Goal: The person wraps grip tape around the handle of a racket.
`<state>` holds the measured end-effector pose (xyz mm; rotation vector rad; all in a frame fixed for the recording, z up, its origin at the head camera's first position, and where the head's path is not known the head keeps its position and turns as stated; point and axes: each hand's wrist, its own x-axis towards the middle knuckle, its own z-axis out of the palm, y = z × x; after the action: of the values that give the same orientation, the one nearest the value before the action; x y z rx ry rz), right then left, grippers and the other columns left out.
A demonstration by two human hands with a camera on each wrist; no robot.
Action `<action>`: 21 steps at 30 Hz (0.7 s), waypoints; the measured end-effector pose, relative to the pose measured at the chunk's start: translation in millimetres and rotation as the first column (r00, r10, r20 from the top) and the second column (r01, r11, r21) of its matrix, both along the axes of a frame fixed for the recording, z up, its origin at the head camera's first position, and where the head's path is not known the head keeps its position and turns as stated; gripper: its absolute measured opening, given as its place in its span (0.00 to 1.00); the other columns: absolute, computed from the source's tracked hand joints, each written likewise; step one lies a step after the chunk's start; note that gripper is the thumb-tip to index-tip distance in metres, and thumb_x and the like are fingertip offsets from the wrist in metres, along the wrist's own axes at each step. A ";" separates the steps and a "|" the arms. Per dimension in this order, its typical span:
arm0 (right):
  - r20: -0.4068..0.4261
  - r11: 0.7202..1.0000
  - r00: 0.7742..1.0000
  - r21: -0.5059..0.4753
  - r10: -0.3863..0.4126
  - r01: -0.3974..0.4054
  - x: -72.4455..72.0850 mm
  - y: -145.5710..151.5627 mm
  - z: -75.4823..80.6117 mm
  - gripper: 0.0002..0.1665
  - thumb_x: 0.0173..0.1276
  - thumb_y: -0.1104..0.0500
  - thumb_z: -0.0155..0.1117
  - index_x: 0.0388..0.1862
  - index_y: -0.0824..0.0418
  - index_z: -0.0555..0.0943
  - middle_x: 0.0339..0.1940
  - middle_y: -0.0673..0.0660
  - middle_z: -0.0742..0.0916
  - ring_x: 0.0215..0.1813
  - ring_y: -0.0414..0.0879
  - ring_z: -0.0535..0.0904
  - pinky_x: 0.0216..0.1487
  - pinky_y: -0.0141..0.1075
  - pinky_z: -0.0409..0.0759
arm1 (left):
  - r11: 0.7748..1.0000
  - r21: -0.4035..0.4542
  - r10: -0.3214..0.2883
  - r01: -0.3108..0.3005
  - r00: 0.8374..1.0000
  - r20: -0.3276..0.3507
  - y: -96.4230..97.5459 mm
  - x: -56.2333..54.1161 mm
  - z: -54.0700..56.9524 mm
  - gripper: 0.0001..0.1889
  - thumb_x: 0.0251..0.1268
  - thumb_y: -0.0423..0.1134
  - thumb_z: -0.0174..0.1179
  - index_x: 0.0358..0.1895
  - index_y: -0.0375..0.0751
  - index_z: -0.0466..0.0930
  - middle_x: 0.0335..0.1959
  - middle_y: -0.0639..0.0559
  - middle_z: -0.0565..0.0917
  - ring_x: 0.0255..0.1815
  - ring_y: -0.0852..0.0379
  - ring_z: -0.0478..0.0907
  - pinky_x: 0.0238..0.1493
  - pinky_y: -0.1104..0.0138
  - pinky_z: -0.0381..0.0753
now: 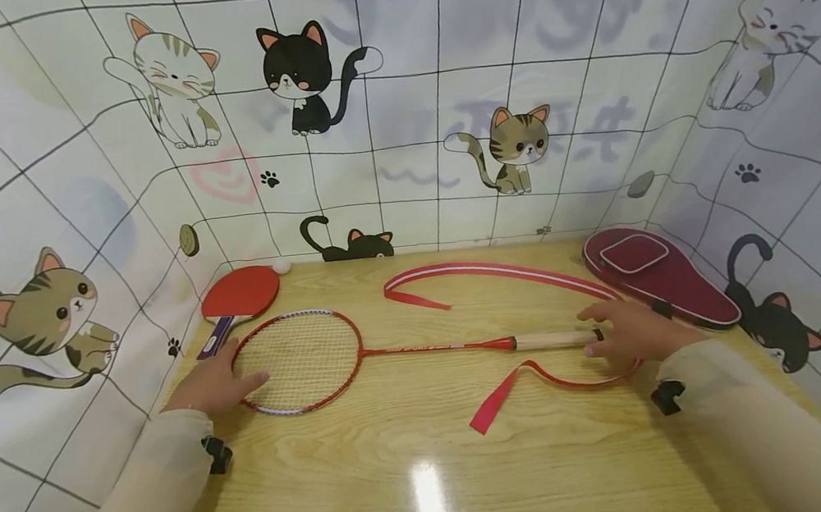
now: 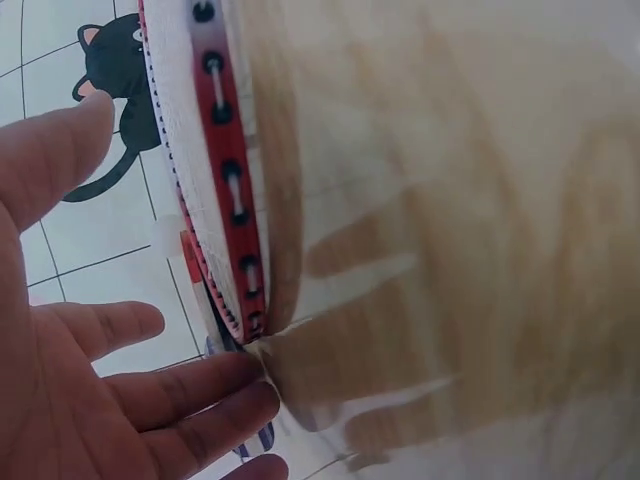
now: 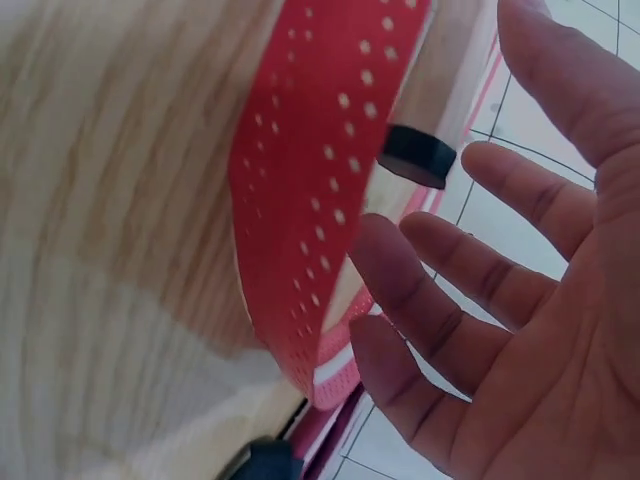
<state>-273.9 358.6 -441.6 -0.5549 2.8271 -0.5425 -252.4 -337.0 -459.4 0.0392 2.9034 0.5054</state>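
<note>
A red-framed badminton racket [image 1: 434, 348] lies across the wooden table with its strung head to the left. By the outer edge of that head is my left hand [image 1: 211, 382], thumb spread over the strings and fingers loose. In the left wrist view, its fingertips come right to the red rim [image 2: 235, 190]. My right hand [image 1: 629, 332] hovers around the butt of the pale, bare handle [image 1: 552, 340], its fingers relaxed and spread. A long red perforated grip tape [image 1: 486, 268] curls past that hand. In the right wrist view, the tape [image 3: 310, 170] hangs between fingers and table, near the black butt end [image 3: 415, 155].
At the back left lie a red table tennis bat [image 1: 243, 293] and a white ball [image 1: 281, 265]. A dark red bat case [image 1: 657, 273] rests at the back right, close behind my right hand. Cat-patterned walls [image 1: 404, 108] enclose the table on three sides.
</note>
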 end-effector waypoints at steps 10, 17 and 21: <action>-0.015 0.999 1.000 -0.040 0.013 -0.013 -6.8 -2.8 -22.6 0.36 0.67 0.45 0.78 0.68 0.62 0.81 0.59 0.61 0.87 0.60 0.59 0.83 0.58 0.59 0.81 | 0.995 0.100 0.024 -0.021 0.999 -0.028 5.1 0.3 -2.2 0.56 0.68 0.67 0.63 0.82 0.26 0.51 0.76 0.22 0.64 0.75 0.20 0.63 0.70 0.31 0.67; -0.070 0.998 0.998 -0.056 0.007 -0.011 -4.6 -7.7 -23.2 0.23 0.70 0.55 0.75 0.62 0.60 0.84 0.54 0.58 0.89 0.54 0.54 0.84 0.56 0.57 0.82 | 0.972 0.216 0.102 -0.088 0.993 -0.057 2.2 -1.2 -0.7 0.56 0.69 0.58 0.68 0.83 0.27 0.44 0.78 0.19 0.58 0.77 0.19 0.57 0.72 0.29 0.62; -0.087 0.999 0.996 -0.039 -0.015 0.012 -2.9 -6.3 -20.5 0.19 0.72 0.55 0.73 0.60 0.55 0.86 0.50 0.53 0.89 0.50 0.48 0.82 0.52 0.51 0.82 | 0.954 0.282 0.135 -0.103 0.986 -0.097 4.8 0.6 6.5 0.55 0.69 0.53 0.70 0.84 0.29 0.44 0.79 0.21 0.58 0.77 0.20 0.57 0.72 0.29 0.63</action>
<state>-276.8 352.4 -462.1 -0.5803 2.9099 -0.5909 -251.8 -332.2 -452.9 -0.0706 2.9347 0.9578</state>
